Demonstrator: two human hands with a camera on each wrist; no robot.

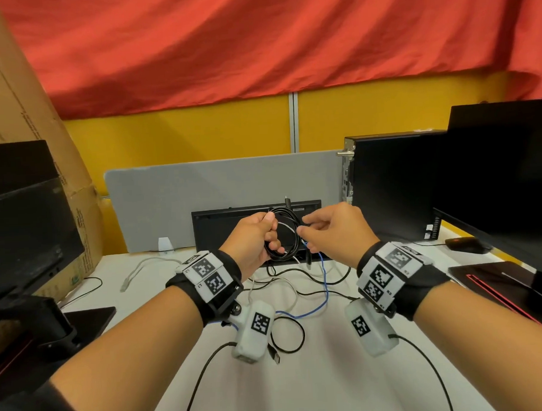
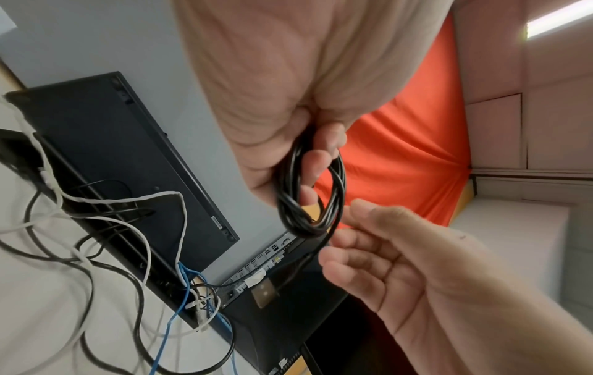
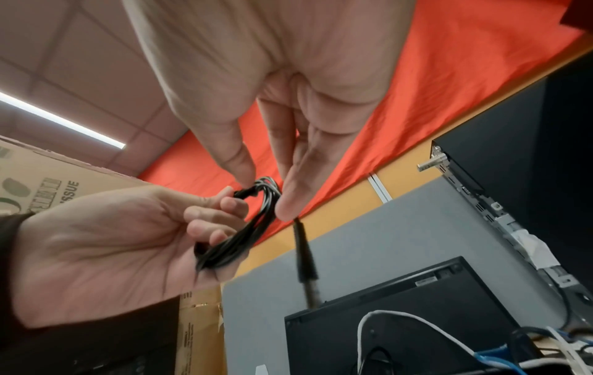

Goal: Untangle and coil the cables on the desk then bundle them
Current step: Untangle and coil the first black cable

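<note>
The desk (image 1: pixel 318 389) carries a tangle of white, black and blue cables (image 1: pixel 298 285) lying loose in front of the keyboard (image 1: pixel 227 229). Above the keyboard, the left hand (image 1: pixel 252 240) grips a coiled black cable (image 1: pixel 285 232), fingers curled through its loops. The right hand (image 1: pixel 332 227) pinches the coil's loose tail near its plug (image 3: pixel 306 263). Should the left grip slacken, the stiff loops would likely spring open; the dangling end could snag the tangle.
</note>
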